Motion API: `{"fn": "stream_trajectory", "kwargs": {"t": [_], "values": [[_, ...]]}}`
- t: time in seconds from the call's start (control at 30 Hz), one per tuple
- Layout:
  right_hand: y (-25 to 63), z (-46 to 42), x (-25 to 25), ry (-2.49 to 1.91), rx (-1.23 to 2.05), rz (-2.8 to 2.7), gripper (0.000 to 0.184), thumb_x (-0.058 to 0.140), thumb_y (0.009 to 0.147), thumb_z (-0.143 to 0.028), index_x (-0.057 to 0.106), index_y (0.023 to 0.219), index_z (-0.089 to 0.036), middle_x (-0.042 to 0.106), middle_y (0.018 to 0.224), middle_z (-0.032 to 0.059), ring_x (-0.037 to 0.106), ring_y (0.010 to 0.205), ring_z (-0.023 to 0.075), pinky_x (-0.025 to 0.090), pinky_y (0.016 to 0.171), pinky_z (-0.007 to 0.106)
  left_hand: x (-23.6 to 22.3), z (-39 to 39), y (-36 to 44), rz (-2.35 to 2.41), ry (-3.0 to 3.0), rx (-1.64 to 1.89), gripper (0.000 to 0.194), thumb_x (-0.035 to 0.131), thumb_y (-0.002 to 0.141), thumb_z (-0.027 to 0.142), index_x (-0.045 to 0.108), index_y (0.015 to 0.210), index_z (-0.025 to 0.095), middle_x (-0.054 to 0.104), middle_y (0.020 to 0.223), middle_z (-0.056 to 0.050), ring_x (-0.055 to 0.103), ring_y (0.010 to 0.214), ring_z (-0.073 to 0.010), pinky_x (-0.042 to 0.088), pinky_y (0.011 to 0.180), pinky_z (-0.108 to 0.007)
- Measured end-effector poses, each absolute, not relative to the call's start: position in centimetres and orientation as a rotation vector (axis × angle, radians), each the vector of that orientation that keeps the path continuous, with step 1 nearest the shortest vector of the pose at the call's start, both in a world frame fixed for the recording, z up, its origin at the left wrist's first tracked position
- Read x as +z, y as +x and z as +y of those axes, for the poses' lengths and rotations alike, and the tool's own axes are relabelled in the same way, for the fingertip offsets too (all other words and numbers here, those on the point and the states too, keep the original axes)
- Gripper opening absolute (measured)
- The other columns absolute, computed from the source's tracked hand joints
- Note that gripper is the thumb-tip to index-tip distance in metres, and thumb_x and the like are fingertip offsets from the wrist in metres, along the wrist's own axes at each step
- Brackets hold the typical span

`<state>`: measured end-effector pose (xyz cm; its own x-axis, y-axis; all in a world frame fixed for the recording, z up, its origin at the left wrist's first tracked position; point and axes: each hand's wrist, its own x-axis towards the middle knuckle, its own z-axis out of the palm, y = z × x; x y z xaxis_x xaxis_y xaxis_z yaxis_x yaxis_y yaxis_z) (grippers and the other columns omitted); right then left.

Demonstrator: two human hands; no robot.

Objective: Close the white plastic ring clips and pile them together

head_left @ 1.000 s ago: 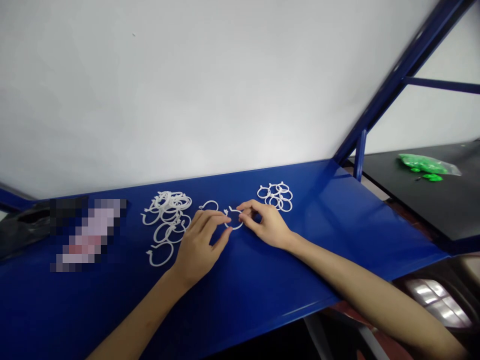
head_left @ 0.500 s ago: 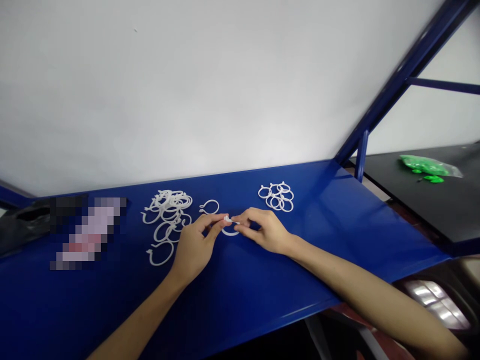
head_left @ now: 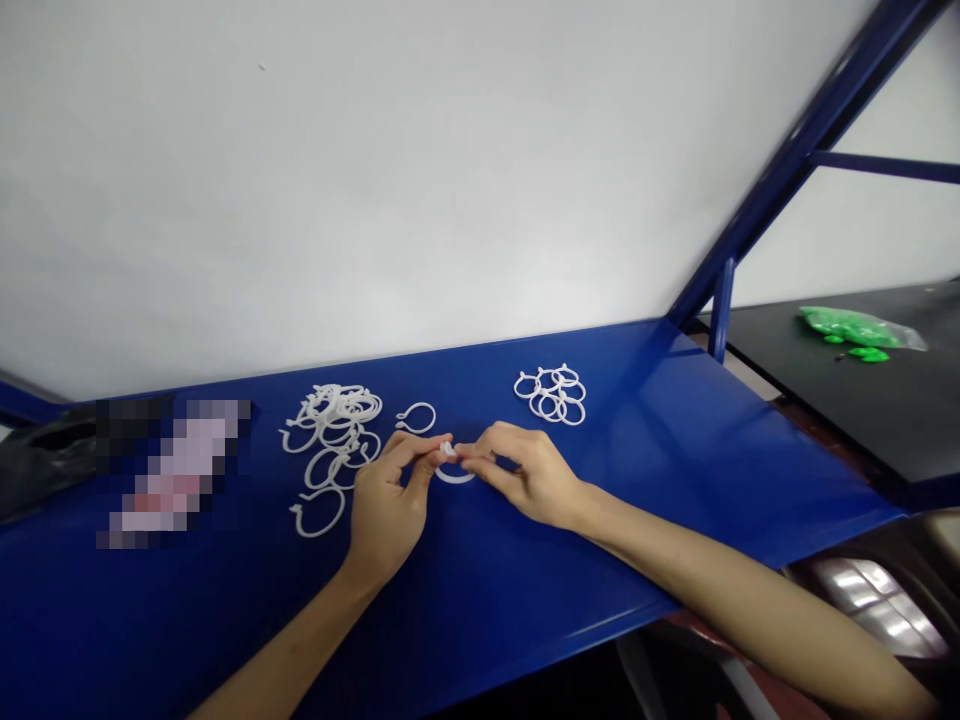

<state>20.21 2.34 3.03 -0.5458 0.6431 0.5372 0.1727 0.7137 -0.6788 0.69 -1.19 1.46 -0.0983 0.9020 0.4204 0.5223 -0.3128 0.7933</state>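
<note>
Between my two hands is a white plastic ring [head_left: 455,478], its lower curve showing beneath the fingertips. My left hand [head_left: 394,490] pinches a small white clasp end of it between thumb and forefinger. From the other side, my right hand [head_left: 529,472] pinches the same ring close to that clasp; its fingertips hide part of the joint. Just beyond my left fingers lies a single ring with a gap [head_left: 420,417]. Left of my left hand spreads a heap of open white rings [head_left: 337,430]. A smaller group of closed white rings [head_left: 555,395] lies beyond my right hand.
The blue table [head_left: 495,600] has its back edge against a white wall [head_left: 450,180]. At left are a black plastic bag [head_left: 45,460] and a blurred-out packet [head_left: 180,465]. A blue metal frame [head_left: 802,150] rises at right, beside a black table [head_left: 847,400] with a green-filled bag [head_left: 855,328].
Both hands and the ring have shifted slightly down and left in view, and the fingertips are closer together at the clasp. The rings on the table stay where they lay.
</note>
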Motion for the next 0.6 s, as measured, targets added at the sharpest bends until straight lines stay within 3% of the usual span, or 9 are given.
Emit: {"fn": "stream_trajectory", "kwargs": {"t": [0.3,0.47,0.6], "values": [[19.99,1.99,3.51,-0.703,0.785,-2.049,0.008,0.062,0.096,-0.024,0.068,0.093,-0.02,0.072,0.087,0.0027,0.067,0.08,0.0147,0.055,0.074,0.028,1.75,-1.59,0.95,1.594,1.857,1.43,0.021,0.058,0.093,0.037,0.075,0.095,0.024,0.07,0.085,-0.001,0.065,0.07,-0.0137,0.055,0.068,-0.027],[20.28,1.99,3.2,-0.594,0.744,-2.141,0.013,0.055,0.1,-0.022,0.067,0.101,-0.019,0.074,0.092,0.0044,0.067,0.085,0.0152,0.055,0.078,0.029,1.65,-1.78,0.93,1.563,1.937,1.416,0.02,0.057,0.094,0.032,0.075,0.09,0.025,0.069,0.082,0.0,0.063,0.067,-0.0131,0.054,0.066,-0.027],[20.26,2.43,2.62,-0.593,0.679,-2.186,0.016,0.051,0.102,-0.021,0.067,0.102,-0.019,0.074,0.095,0.0046,0.065,0.086,0.0156,0.055,0.081,0.03,1.75,-1.12,0.59,1.525,2.098,1.363,0.02,0.055,0.096,0.03,0.074,0.093,0.024,0.07,0.083,-0.001,0.064,0.073,-0.0145,0.055,0.071,-0.028]]}}
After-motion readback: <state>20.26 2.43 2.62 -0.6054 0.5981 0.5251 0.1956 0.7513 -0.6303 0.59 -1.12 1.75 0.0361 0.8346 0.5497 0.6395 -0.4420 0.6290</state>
